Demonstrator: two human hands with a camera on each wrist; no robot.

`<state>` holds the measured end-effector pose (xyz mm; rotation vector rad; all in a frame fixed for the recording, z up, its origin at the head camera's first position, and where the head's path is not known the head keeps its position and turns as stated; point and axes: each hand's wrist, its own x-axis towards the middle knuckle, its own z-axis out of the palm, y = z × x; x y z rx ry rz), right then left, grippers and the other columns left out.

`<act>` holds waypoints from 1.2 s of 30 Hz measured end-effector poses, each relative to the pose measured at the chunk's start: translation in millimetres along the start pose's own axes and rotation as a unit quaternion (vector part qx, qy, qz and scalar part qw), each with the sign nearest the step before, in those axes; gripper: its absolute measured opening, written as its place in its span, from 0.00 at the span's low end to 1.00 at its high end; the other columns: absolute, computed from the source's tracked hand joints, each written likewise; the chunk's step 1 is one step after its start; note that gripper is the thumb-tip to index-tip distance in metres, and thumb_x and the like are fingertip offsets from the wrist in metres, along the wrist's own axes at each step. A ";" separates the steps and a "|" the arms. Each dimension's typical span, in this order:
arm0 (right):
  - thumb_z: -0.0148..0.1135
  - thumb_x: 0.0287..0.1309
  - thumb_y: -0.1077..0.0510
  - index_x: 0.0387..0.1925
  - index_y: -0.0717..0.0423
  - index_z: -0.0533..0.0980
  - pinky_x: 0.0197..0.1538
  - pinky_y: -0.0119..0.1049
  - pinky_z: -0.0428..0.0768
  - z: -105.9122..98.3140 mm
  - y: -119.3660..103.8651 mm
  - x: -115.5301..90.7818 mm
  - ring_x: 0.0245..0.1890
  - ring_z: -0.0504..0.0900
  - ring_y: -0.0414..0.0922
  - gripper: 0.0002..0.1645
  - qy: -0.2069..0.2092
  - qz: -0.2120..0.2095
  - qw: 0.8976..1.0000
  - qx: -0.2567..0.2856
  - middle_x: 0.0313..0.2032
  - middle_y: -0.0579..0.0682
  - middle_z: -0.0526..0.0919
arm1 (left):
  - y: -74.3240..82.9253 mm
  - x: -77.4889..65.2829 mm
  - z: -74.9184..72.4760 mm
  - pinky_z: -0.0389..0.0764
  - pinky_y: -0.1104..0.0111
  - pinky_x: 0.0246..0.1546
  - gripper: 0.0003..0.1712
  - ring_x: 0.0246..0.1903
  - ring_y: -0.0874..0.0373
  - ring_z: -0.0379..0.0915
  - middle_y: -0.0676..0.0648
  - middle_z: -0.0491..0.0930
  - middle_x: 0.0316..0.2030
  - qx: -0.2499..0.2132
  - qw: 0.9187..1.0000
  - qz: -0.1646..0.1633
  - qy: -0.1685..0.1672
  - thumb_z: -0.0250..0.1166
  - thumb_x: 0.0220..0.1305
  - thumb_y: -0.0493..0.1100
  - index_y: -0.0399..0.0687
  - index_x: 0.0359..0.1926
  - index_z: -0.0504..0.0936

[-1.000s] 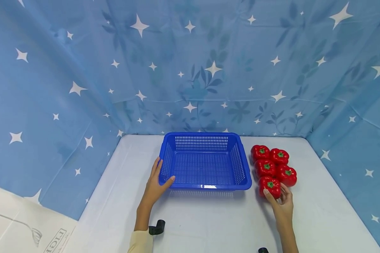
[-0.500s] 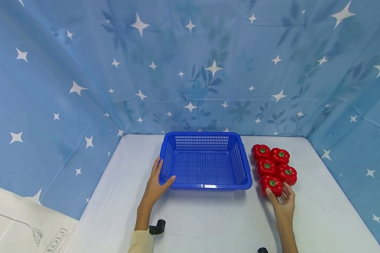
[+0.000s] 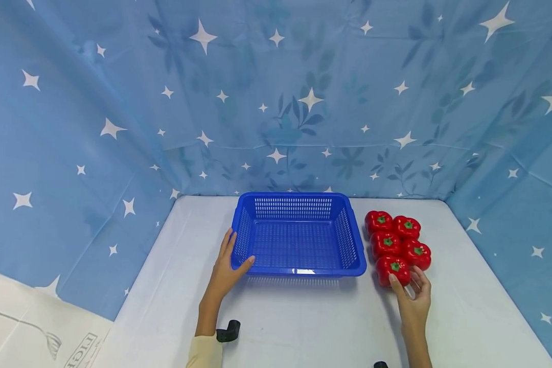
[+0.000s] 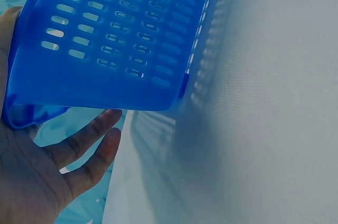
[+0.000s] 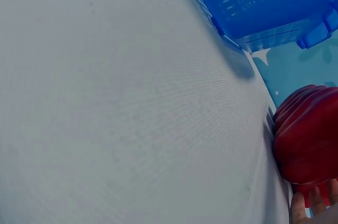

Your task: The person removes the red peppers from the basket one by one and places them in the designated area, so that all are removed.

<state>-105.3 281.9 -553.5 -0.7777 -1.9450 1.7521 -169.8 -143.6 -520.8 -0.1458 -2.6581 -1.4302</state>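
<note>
A blue plastic basket (image 3: 294, 272) with slotted walls stands on the white table, nothing lying inside it. My left hand (image 3: 225, 271) holds its front left corner, the thumb over the rim and the fingers along the outer wall; in the left wrist view two fingers spread below the basket's corner. Right of the basket sit several red bell peppers (image 3: 386, 244) with green stem ends, grouped close together. My right hand (image 3: 414, 301) holds the nearest bell pepper (image 3: 393, 271), thumb on its front and fingers on its right side. In the right wrist view only some fingertips show beneath the pepper.
Blue curtains (image 3: 276, 92) with white stars enclose the table (image 3: 303, 322) at the back and sides. Black wrist camera mounts (image 3: 228, 331) show near both forearms. A white printed sheet (image 3: 41, 322) lies at the lower left.
The nearest bell pepper and my right hand have shifted slightly to the right since a second ago. My left hand and the basket have not moved.
</note>
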 end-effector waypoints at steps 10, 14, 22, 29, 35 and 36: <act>0.66 0.59 0.42 0.70 0.41 0.62 0.71 0.45 0.65 -2.5 -2.6 -1.5 0.73 0.60 0.50 0.40 0.034 0.010 0.999 -0.023 0.66 0.51 0.64 | 0.0 1.1 2.8 0.53 0.38 0.69 0.55 0.77 0.43 0.39 0.59 0.37 0.78 -0.002 1.000 -0.005 -0.005 0.65 0.59 0.65 0.53 0.78 0.48; 0.66 0.59 0.44 0.66 0.43 0.68 0.69 0.37 0.70 -5.5 -3.0 -2.7 0.67 0.66 0.42 0.34 0.077 -0.021 0.997 -0.012 0.59 0.41 0.70 | 0.3 0.8 2.9 0.53 0.37 0.69 0.55 0.77 0.43 0.39 0.59 0.37 0.78 -0.003 1.000 -0.007 -0.007 0.65 0.58 0.65 0.53 0.78 0.48; 0.65 0.61 0.51 0.56 0.50 0.76 0.56 0.24 0.76 -6.5 -26.8 5.8 0.57 0.72 0.33 0.22 0.148 -0.156 0.976 0.019 0.53 0.32 0.74 | -0.5 4.2 0.5 0.55 0.38 0.69 0.55 0.77 0.44 0.40 0.62 0.35 0.78 0.028 1.000 -0.004 -0.009 0.63 0.58 0.69 0.56 0.78 0.47; 0.66 0.60 0.54 0.51 0.59 0.79 0.54 0.22 0.74 2.1 -61.3 12.2 0.55 0.71 0.31 0.20 0.103 -0.248 0.963 -0.033 0.49 0.29 0.74 | 4.7 1.2 -6.4 0.67 0.36 0.61 0.55 0.73 0.38 0.53 0.59 0.38 0.78 0.133 0.991 -0.005 -0.014 0.57 0.58 0.75 0.56 0.78 0.48; 0.71 0.53 0.54 0.62 0.53 0.73 0.61 0.61 0.75 19.9 -84.7 21.3 0.68 0.64 0.49 0.34 -0.024 -0.343 0.916 -0.208 0.64 0.57 0.69 | 15.5 5.0 -17.8 0.68 0.35 0.59 0.54 0.73 0.37 0.51 0.51 0.40 0.79 0.253 0.967 0.029 0.007 0.54 0.59 0.76 0.52 0.76 0.53; 0.70 0.53 0.51 0.65 0.52 0.70 0.60 0.69 0.70 23.5 -88.2 22.7 0.71 0.60 0.55 0.37 -0.047 -0.358 0.901 -0.242 0.67 0.59 0.66 | 17.2 6.7 -20.1 0.64 0.32 0.61 0.54 0.74 0.36 0.46 0.51 0.38 0.79 0.268 0.963 0.031 0.010 0.53 0.59 0.77 0.53 0.77 0.52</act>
